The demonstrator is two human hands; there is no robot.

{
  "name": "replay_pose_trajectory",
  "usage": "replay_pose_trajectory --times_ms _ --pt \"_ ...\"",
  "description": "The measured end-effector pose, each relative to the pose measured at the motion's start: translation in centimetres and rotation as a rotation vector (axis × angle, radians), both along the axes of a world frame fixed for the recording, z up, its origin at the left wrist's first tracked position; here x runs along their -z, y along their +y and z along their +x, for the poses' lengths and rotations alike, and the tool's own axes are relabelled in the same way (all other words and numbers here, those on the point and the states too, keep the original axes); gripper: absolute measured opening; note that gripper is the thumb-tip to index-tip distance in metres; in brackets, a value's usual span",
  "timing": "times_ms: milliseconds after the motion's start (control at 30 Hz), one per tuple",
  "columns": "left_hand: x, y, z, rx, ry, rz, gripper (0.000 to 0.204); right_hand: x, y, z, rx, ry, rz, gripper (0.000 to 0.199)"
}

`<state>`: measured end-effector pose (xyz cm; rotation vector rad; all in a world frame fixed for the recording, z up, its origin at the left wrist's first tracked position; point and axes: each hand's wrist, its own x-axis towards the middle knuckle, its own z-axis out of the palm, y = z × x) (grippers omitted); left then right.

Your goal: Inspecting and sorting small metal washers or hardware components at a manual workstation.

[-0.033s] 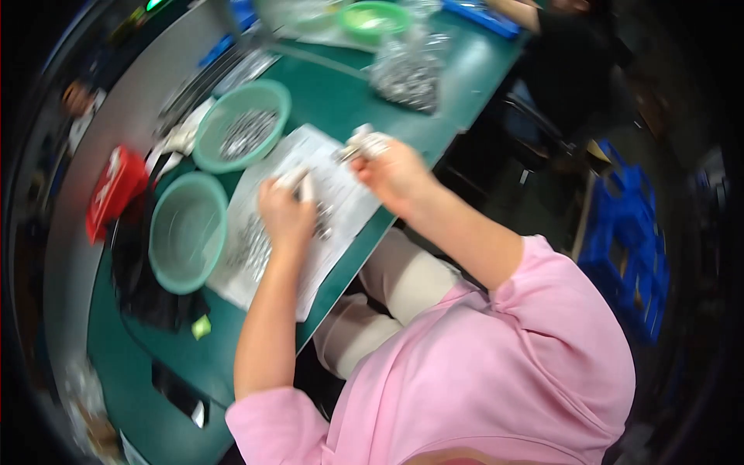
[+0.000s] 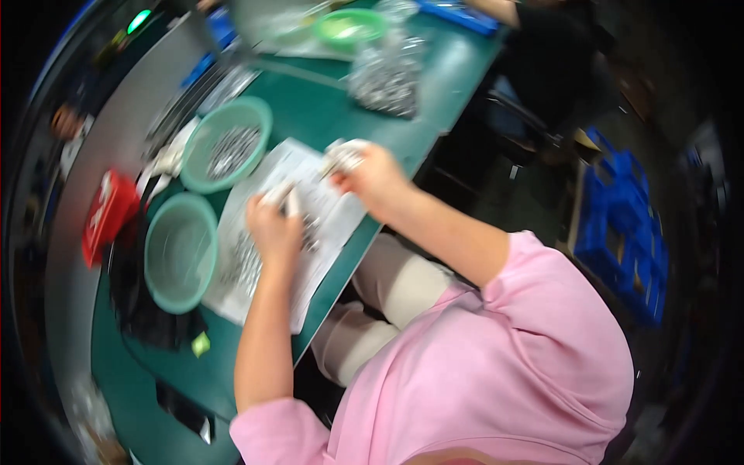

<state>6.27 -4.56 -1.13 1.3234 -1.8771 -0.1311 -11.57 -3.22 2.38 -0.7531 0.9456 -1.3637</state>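
Both hands are over a white printed sheet (image 2: 316,267) on the green table, with white coverings on some fingertips. My left hand (image 2: 275,225) hovers beside a loose pile of small silvery metal parts (image 2: 246,262). Its thumb and forefinger stand slightly apart, and nothing shows between them; the other fingers are hidden. My right hand (image 2: 368,178), at the sheet's far right edge, has its fingers pinched together on a small silvery metal part (image 2: 332,161). Blur hides that part's exact shape. A pale green bowl (image 2: 262,116) beyond the sheet holds more metal parts.
A second green bowl (image 2: 159,256) stands left of the sheet. Further back lie a clear bag of metal parts (image 2: 387,93) and a bright green basin (image 2: 349,29). A red object (image 2: 110,217), black cloth (image 2: 151,322) and dark phone-like object (image 2: 182,409) are at left. Blue crates (image 2: 616,232) stand at right.
The whole view has shifted, so the table and bowls sit a little further left and mostly lower. Both hands keep about the same places over the sheet.
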Motion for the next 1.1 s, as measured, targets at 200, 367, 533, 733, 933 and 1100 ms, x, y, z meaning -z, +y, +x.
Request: replay_pose_trajectory --times_ms 200,367,533,733,933,1100 --pt "0.2 0.1 -0.9 0.164 -0.081 0.009 0.02 6.4 -2.5 -0.8 0.121 1.065 -0.686 0.013" --pt "-0.4 0.9 -1.2 0.325 -0.244 0.128 0.022 6.7 -3.0 -0.3 0.102 1.127 -0.764 0.015" --pt "-1.0 1.9 -2.2 0.343 -0.273 0.193 0.024 6.4 -2.8 -0.5 0.093 1.114 -0.713 0.015" --pt "-1.4 2.3 -2.6 0.437 -0.338 0.151 0.025 6.1 -2.7 -0.5 0.031 1.101 -0.681 0.013" --pt "-1.3 2.6 -2.7 0.442 -0.336 0.11 0.026 6.4 -2.9 -0.3 0.049 1.093 -0.678 0.012" --pt "-1.3 2.4 -2.5 0.428 -0.379 0.088 0.028 6.2 -2.7 -0.3 0.063 1.092 -0.673 0.013"
